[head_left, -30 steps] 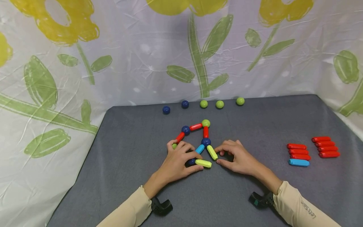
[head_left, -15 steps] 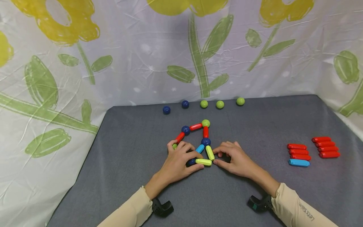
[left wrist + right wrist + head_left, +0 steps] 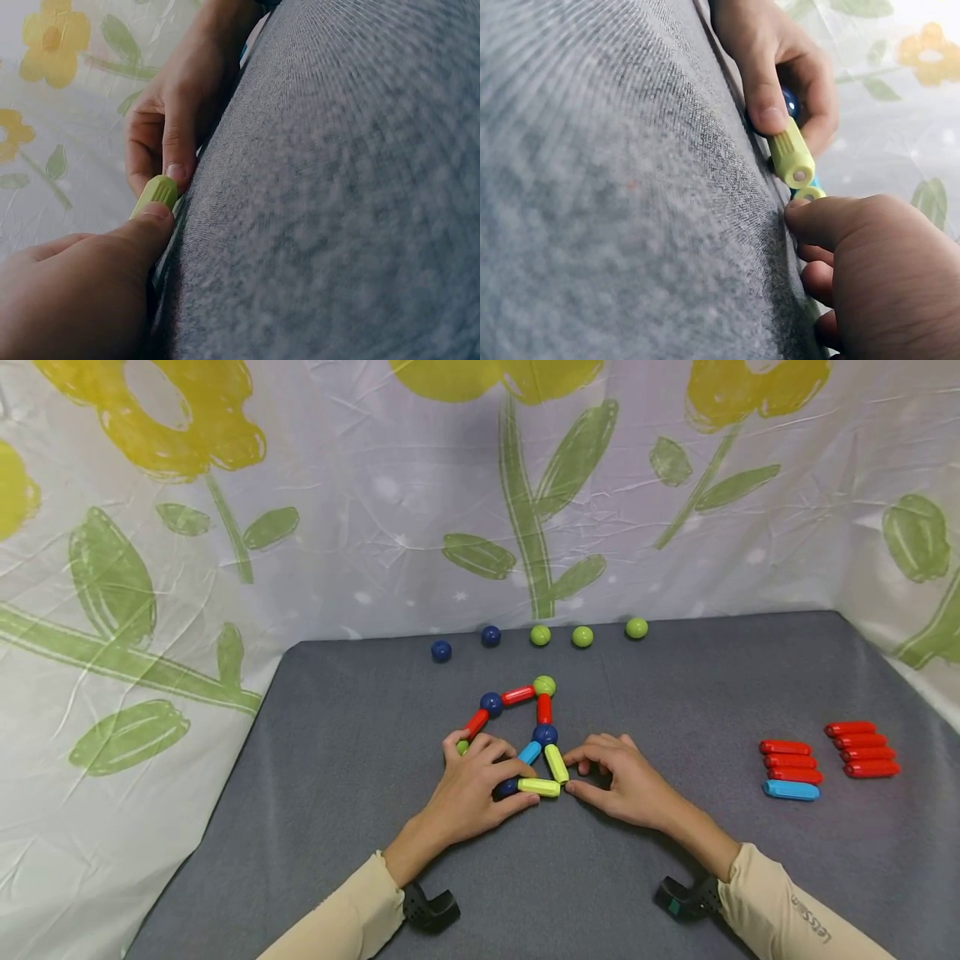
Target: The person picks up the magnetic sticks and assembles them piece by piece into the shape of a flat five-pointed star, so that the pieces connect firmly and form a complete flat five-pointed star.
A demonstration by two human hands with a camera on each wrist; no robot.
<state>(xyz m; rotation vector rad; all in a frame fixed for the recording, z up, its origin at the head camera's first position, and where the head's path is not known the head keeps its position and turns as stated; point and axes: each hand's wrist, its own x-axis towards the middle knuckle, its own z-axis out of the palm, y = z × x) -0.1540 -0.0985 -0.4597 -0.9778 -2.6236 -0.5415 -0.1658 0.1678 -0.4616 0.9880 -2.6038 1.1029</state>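
My left hand [image 3: 472, 789] lies over the near-left part of a shape of magnetic sticks and balls. Its thumb and fingers pinch a yellow-green magnetic stick [image 3: 538, 787], joined to a dark blue ball [image 3: 505, 789]. At the right, my right hand [image 3: 613, 777] has its thumb and index finger at the near end of a second yellow-green stick [image 3: 556, 763]. That stick runs from another blue ball [image 3: 545, 735]. In the right wrist view, the ends of the pinched stick [image 3: 792, 156] and the second stick [image 3: 810, 193] sit close together. A blue stick [image 3: 529, 752] is partly covered.
Red sticks [image 3: 518, 695] and a green ball [image 3: 544, 686] form the far side of the shape. Loose blue balls [image 3: 441, 651] and green balls [image 3: 582, 637] line the table's back edge. Red sticks [image 3: 793, 761] and a blue stick [image 3: 791, 790] lie at the right.
My right hand has moved slightly left, swinging the near end of its yellow-green stick toward the end of the other one. Over the last half second both hands have stayed almost still.
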